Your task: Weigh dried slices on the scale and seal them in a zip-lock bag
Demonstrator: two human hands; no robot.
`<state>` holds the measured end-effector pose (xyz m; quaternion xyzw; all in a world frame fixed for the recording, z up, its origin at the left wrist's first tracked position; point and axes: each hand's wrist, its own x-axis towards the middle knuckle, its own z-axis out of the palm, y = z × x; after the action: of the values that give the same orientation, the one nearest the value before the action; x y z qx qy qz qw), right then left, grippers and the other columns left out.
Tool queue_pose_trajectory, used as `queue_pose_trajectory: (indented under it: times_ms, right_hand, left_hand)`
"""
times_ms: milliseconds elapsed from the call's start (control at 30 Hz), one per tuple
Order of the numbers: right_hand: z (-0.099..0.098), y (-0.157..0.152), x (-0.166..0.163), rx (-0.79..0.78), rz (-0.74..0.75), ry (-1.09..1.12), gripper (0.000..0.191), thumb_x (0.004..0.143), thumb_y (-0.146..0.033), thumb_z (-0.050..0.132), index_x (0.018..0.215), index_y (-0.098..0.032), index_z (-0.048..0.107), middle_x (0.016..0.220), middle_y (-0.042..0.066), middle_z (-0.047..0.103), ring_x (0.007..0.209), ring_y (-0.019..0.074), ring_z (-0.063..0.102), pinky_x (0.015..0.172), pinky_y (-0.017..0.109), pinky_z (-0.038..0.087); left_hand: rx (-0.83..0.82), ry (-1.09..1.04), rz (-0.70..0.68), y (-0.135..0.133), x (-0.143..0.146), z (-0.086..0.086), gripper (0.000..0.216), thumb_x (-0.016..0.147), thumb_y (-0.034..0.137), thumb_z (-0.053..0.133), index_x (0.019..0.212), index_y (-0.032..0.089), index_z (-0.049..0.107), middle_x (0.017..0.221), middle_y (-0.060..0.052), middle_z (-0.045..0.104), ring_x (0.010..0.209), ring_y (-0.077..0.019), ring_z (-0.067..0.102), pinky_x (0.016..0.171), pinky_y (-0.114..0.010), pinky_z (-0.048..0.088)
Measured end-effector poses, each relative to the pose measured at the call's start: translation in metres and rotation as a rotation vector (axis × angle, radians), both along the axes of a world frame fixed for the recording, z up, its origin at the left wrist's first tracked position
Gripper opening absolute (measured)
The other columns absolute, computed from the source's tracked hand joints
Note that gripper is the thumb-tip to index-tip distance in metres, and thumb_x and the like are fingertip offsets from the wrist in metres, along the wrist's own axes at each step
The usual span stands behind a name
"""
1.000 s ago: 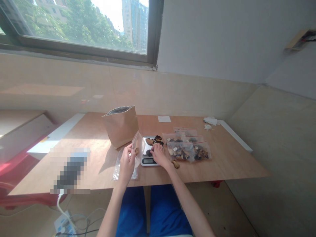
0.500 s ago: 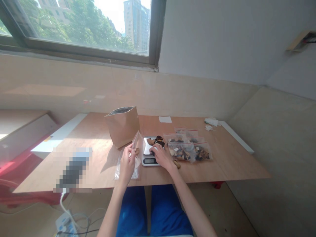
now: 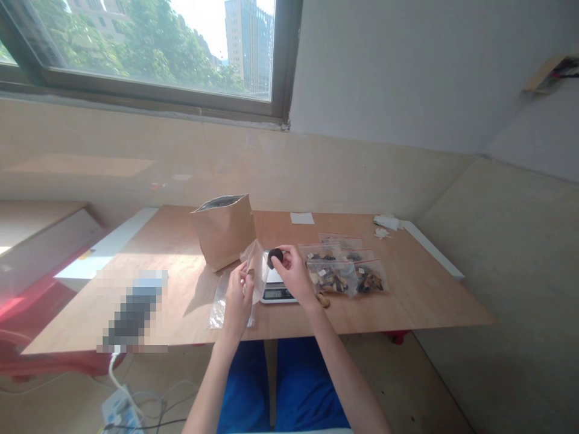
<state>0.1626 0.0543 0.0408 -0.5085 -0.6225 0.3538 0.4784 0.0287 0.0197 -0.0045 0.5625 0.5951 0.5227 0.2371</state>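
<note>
My left hand (image 3: pixel 239 290) pinches a clear plastic zip bag (image 3: pixel 257 265), which stands upright with its mouth spread and a small brown dried piece inside. In my right hand (image 3: pixel 293 268) is a dark, roundish dried piece (image 3: pixel 274 258), gripped between thumb and fingers close to the bag's right side. Beneath that hand lies a white kitchen scale (image 3: pixel 275 295) with a lit display; part of its plate is hidden by the hand. Flat clear bags (image 3: pixel 218 310) lie under my left hand.
A brown paper pouch (image 3: pixel 228 235) stands behind my left hand, its top open. To the right are several filled zip bags (image 3: pixel 332 280) and a loose tan piece (image 3: pixel 322 300). White paper (image 3: pixel 301 218) lies at the back; a blurred-out object (image 3: pixel 136 310) is on the left.
My right hand has lifted from the scale plate with the dark dried piece and come up beside the bag's mouth. My left hand still holds the bag, almost in place.
</note>
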Motion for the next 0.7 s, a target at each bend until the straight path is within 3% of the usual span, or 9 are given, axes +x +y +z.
queue_pose_trajectory:
  times_ms: [100,167,300,467,567,700]
  right_hand:
    - [0.016,-0.010,-0.006,0.005,0.101,-0.163,0.020,0.081,-0.033,0.050,0.096,-0.020,0.056,0.074,-0.001,0.062,0.062,0.0125,0.056,0.060,0.023,0.043]
    - [0.016,-0.008,-0.005,0.056,0.074,-0.241,0.018,0.085,-0.030,0.045,0.092,-0.020,0.058,0.078,0.001,0.063,0.065,0.0126,0.056,0.062,0.024,0.043]
    - [-0.011,0.017,0.005,0.162,-0.104,-0.361,0.025,0.087,-0.018,0.035,0.093,-0.016,0.059,0.094,0.007,0.062,0.078,0.0149,0.056,0.075,0.027,0.043]
    - [-0.055,0.048,0.014,0.206,-0.003,-0.792,0.034,0.083,-0.013,0.042,0.115,-0.013,0.053,0.120,0.012,0.055,0.112,0.0240,0.045,0.095,0.038,0.034]
    - [-0.065,0.053,0.011,0.182,0.038,-0.994,0.033,0.082,-0.013,0.045,0.114,-0.011,0.054,0.117,0.013,0.058,0.112,0.0265,0.044,0.097,0.040,0.029]
    - [-0.066,0.053,0.004,0.164,0.028,-1.073,0.029,0.084,-0.011,0.040,0.108,-0.012,0.057,0.106,0.013,0.063,0.105,0.0254,0.047,0.095,0.040,0.027]
  left_hand:
    - [0.034,0.013,0.020,-0.001,0.002,0.001,0.018,0.086,0.036,0.035,0.084,0.021,0.045,0.120,-0.013,0.053,0.109,-0.0209,0.052,0.089,-0.039,0.043]
    - [0.057,0.013,0.028,-0.002,0.002,0.001,0.018,0.087,0.035,0.035,0.081,0.021,0.043,0.123,-0.013,0.051,0.111,-0.0207,0.051,0.090,-0.038,0.042]
    - [0.081,0.014,0.022,-0.003,-0.001,-0.001,0.019,0.087,0.035,0.034,0.076,0.021,0.041,0.126,-0.013,0.050,0.116,-0.0219,0.047,0.092,-0.039,0.040]
    - [0.050,-0.021,0.031,-0.003,-0.004,-0.004,0.021,0.087,0.038,0.035,0.076,0.021,0.041,0.124,-0.013,0.051,0.118,-0.0222,0.046,0.093,-0.038,0.039]
    - [0.026,-0.051,0.031,-0.004,-0.005,-0.003,0.023,0.087,0.040,0.035,0.075,0.021,0.041,0.125,-0.012,0.051,0.118,-0.0228,0.046,0.093,-0.039,0.038]
    - [-0.038,-0.107,0.037,-0.005,-0.006,-0.002,0.025,0.086,0.042,0.035,0.075,0.021,0.042,0.129,-0.011,0.049,0.119,-0.0241,0.046,0.092,-0.039,0.038]
